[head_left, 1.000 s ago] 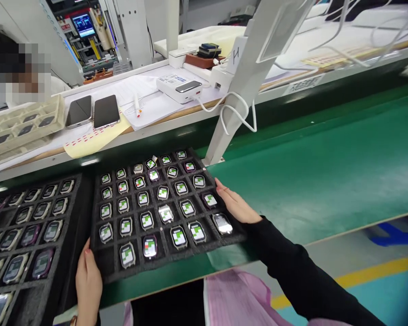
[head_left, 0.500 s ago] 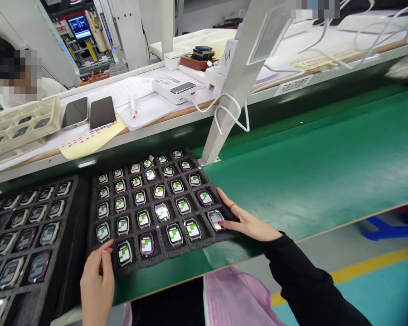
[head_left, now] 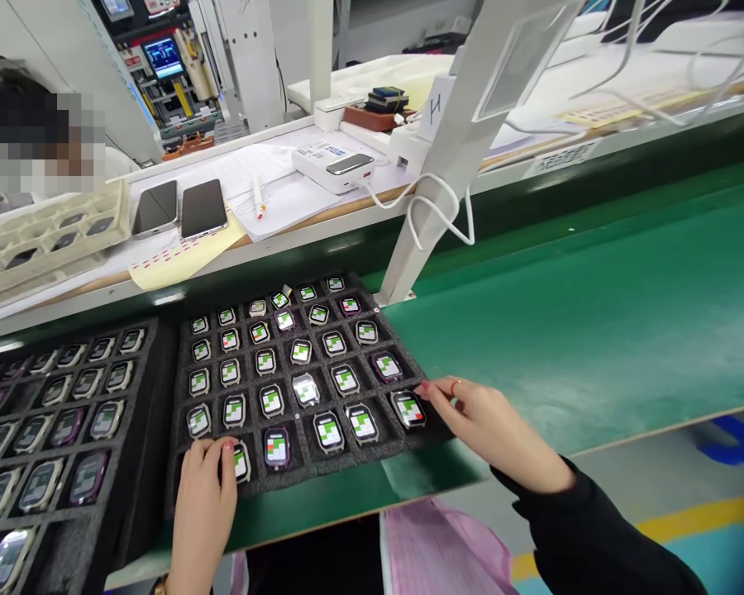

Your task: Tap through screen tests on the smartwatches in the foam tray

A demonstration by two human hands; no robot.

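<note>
A black foam tray (head_left: 372, 450) holds several smartwatches in separate pockets, most with lit screens of green and white blocks. My left hand (head_left: 206, 492) rests over its front left corner, fingers bent and apart, partly covering a corner watch (head_left: 242, 463). A purple-cased watch (head_left: 277, 448) lies just to the right of that one. At the front right corner, a watch (head_left: 407, 409) shows green, white and red blocks. My right hand (head_left: 480, 417) is beside this watch, fingertips at the tray's right edge, fingers loosely bent; no held object shows.
Another foam tray (head_left: 115, 463) of darker-screened watches stands at left. Behind, a shelf carries two phones (head_left: 203, 208), a white charging box (head_left: 331, 168) and a pale compartment tray (head_left: 108, 223). A slanted white post (head_left: 434, 198) with cable rises from the green bench (head_left: 564, 330). A person sits far left.
My right thumb has left the corner watch's screen, which changed from grey rows to coloured blocks. My left hand has shifted right onto the front left watch. The view has swung slightly left.
</note>
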